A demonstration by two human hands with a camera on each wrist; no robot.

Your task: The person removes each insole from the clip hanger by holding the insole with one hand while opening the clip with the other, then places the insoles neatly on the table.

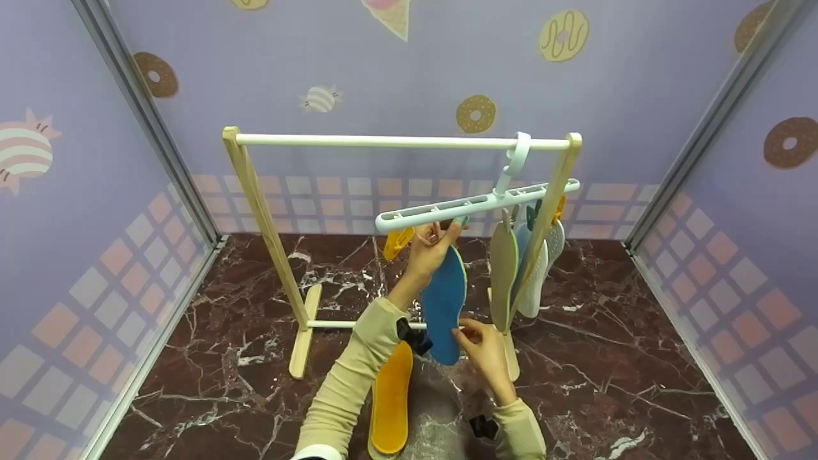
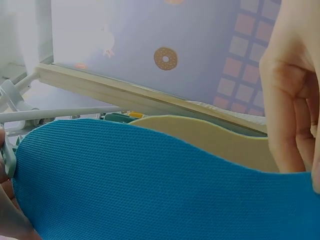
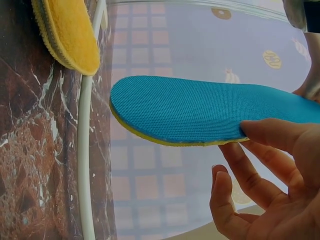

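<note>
Both hands are on the blue insole (image 1: 443, 303), centre of frame, right of middle. It hangs long-ways just under the hanger (image 1: 486, 203), blue face to the head cam, yellowish edge visible in the right wrist view.

Left hand (image 1: 428, 255): up at the insole's top end, just below the hanger bar, gripping a light green clip (image 2: 8, 159). Clip sits at the insole's end in the left wrist view; can't tell if it has bitten.

Right hand (image 1: 484, 348): lower, right of centre, pinching the insole's edge near its bottom end. Thumb on the blue face, fingers behind, the others loosely bent.

Hanger: pale mint, hooked over the white top bar (image 1: 383, 141) at upper right, tilted, left end lower in frame. Yellow clip (image 1: 399, 243) hangs below that left end. On the right half: beige insole (image 1: 503, 275) nearest, then a bluish one partly hidden behind it, then white insole (image 1: 535, 287) and another pale one at the far end. Dark green and orange clips up top there, partly behind the rack post.

Rack (image 1: 265, 223): wooden side posts and feet, white bar low between them, standing on the bench (image 1: 223, 396), dark red marble pattern.

Yellow insole (image 1: 391, 402) lies on the bench at bottom centre, another layer under it, edge showing on the left. Lilac wall (image 1: 409, 83) behind: donuts up top, pink/white tiles below.
</note>
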